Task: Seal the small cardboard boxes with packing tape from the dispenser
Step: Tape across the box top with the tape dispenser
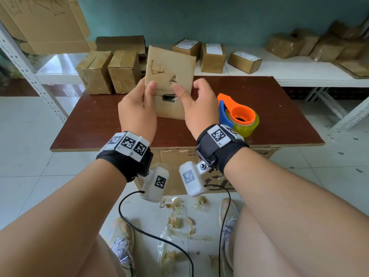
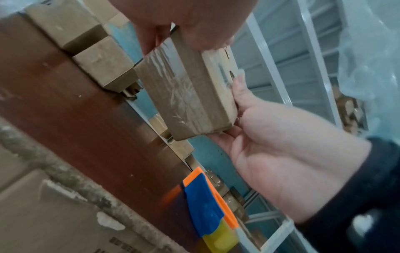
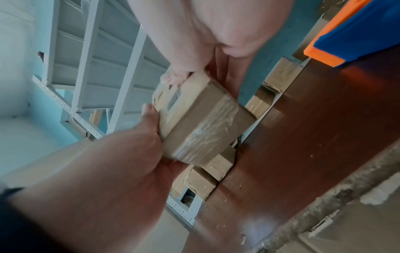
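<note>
Table (image 1: pixel 279 124): brown top, dispenser (image 1: pixel 237 114) at 4 o'clock of box, idle

Box (image 1: pixel 169 76): held up over table centre; small, likely light, stiff at edges, taped faces probably slick; best held by opposite side edges; torn brown card, hole in near face, clear tape band round middle

Left hand (image 1: pixel 137 112), right hand (image 1: pixel 199 108): each grasping box side, thumbs on near face

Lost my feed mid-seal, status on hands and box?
Both hands, left hand and right hand, grip the small box above the table. Tape band already on one side. Tape dispenser idle at right. Nothing blocking.
</note>
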`<action>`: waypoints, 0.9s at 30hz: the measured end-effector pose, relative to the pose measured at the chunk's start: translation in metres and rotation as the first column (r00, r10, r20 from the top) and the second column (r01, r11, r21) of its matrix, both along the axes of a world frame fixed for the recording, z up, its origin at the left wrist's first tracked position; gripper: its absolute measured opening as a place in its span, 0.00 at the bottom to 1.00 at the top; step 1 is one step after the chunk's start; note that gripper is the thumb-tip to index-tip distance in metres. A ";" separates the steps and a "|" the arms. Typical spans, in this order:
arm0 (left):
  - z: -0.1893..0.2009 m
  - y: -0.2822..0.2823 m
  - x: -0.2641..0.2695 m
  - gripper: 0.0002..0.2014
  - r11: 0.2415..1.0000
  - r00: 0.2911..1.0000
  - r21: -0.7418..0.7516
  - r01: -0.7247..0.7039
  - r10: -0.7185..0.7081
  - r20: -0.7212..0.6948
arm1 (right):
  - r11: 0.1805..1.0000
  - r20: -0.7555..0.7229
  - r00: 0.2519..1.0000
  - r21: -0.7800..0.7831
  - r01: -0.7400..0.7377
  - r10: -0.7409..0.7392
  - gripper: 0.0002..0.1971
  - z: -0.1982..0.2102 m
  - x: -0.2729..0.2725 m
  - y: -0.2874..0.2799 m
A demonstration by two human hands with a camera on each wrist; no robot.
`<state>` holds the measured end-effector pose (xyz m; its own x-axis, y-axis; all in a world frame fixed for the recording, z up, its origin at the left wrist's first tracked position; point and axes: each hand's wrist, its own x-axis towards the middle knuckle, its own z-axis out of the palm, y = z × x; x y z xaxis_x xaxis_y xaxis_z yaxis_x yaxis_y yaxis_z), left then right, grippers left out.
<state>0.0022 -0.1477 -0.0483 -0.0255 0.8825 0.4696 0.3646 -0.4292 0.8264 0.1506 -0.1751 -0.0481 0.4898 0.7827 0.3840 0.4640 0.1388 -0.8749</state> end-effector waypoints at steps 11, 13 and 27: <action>-0.027 0.028 0.002 0.29 0.792 0.993 -0.600 -0.110 0.064 -0.097 | 0.861 -0.105 0.971 -0.448 -0.240 0.216 0.26 -0.032 0.018 0.021; -0.032 0.030 0.011 0.31 0.755 0.995 -0.650 -0.090 0.042 -0.090 | 0.832 0.050 0.965 -0.520 -0.193 0.256 0.23 -0.030 0.021 0.019; -0.001 0.019 0.008 0.19 0.881 0.935 -0.317 -0.352 0.316 -0.162 | 0.548 0.538 0.835 -0.666 0.506 -0.117 0.25 -0.039 0.120 -0.006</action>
<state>0.0104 -0.1288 -0.0495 -0.3147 0.9351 0.1633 0.5269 0.0290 0.8494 0.2701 -0.1809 -0.0867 0.7219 0.6895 -0.0593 0.6472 -0.7030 -0.2948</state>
